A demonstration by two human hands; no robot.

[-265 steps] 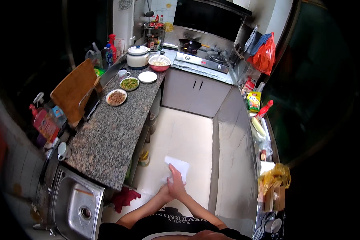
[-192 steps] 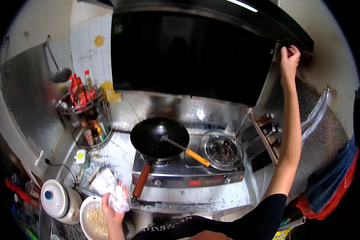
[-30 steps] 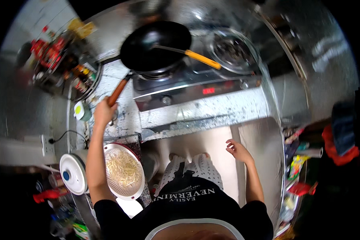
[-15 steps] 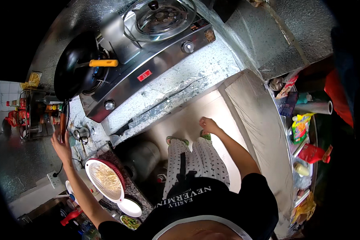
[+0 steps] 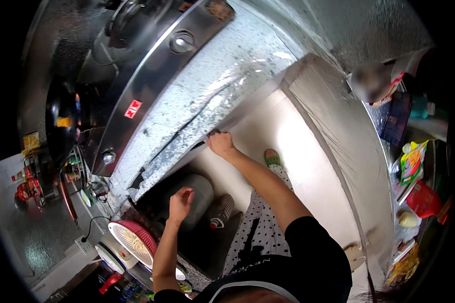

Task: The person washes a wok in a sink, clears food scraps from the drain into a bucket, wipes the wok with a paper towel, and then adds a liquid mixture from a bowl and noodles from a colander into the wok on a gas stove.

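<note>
My right hand [image 5: 221, 144] is at the front edge of the pale stone counter [image 5: 187, 116], its fingers curled round something dark under the edge that I cannot make out. My left hand [image 5: 181, 203] hangs in the air in front of a grey gas cylinder [image 5: 201, 194], fingers loosely bent and nothing seen in them. At the far left a black wok [image 5: 53, 139] stands on the steel gas stove [image 5: 111, 121], its brown handle [image 5: 67, 201] pointing toward me. Inside it is a utensil with a yellow handle [image 5: 64, 122]; flame shows beside the wok.
A red and white colander [image 5: 147, 235] of pale shreds stands on the left counter near my left forearm. A clear ribbed bottle [image 5: 221, 209] lies by the cylinder. Along the right, a shelf holds a red bottle [image 5: 423, 198] and a colourful pouch [image 5: 413, 160].
My left hand has left the wok handle and moved right and toward me. My right hand has moved left to the counter edge. The view has turned and shifted.
</note>
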